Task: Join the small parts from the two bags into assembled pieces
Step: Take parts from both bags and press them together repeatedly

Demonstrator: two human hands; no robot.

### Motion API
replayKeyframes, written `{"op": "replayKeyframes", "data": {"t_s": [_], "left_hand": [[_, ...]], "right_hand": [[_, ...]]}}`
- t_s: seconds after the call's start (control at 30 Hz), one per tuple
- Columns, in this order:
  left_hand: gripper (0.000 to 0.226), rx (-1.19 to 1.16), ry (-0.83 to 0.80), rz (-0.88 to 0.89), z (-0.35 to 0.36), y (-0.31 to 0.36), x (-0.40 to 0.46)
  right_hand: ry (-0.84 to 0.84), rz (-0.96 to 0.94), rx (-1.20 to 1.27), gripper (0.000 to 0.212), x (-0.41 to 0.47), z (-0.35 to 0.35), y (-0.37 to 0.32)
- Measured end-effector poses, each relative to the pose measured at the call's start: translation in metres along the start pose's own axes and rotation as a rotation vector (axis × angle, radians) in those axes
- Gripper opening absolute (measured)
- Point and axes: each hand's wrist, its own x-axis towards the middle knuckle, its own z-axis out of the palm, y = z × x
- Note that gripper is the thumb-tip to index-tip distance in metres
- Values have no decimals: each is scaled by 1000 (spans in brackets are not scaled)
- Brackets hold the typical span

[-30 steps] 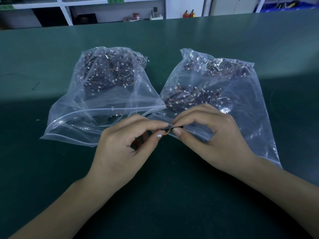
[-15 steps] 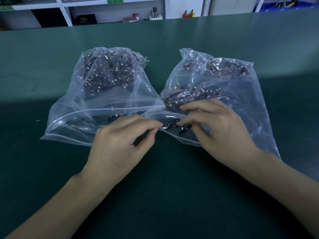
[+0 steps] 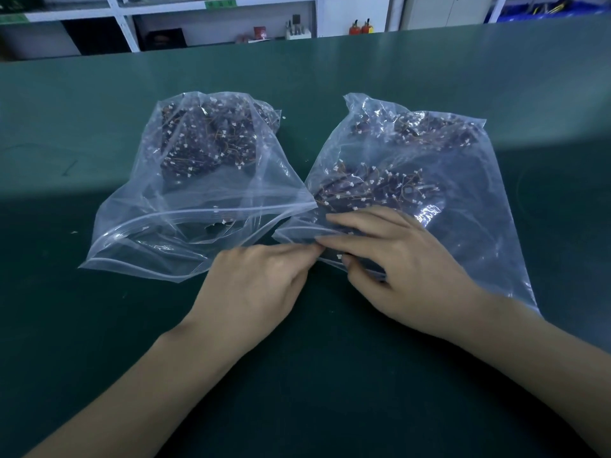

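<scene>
Two clear zip bags lie side by side on the green table, both holding heaps of small dark parts with thin wires and white connectors. The left bag (image 3: 198,206) gapes open toward me. Both hands are at the mouth of the right bag (image 3: 456,200). My left hand (image 3: 258,285) has its fingers closed, the tips pinching the right bag's lip. My right hand (image 3: 400,259) reaches over that mouth with its fingers stretched out and its thumb underneath. A small white-tipped part (image 3: 339,257) sits between thumb and forefinger, mostly hidden.
The green table (image 3: 330,375) stretches wide on all sides of the bags. White shelving (image 3: 198,14) with small items stands beyond the far edge. A few tiny white specks lie on the mat left of the bags.
Both hands have moved up and right from in front of the bags to the right bag's mouth. The small joined piece they held between them is now mostly hidden at that mouth.
</scene>
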Motion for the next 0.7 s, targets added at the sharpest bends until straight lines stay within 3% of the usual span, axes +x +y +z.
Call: {"op": "replayKeyframes", "data": {"t_s": [0.17,0.3,0.47,0.57,0.7], "left_hand": [[16,-111,98,-60,-8,1,0],[55,8,241,-179,-27,-15,-1],[49,174,7,-493,-30,-51,-10],[39,189,-20,-575,-33,-67,-13],[47,206,-133,-664,-32,-87,-16]], "right_hand": [[-104,49,-44,42,-2,-2,2],[-168,104,-112,42,-4,-1,0],[-205,157,-222,50,-4,-2,-2],[-204,154,-210,52,-3,-3,-5],[-172,148,-172,51,-2,-5,-6]]}}
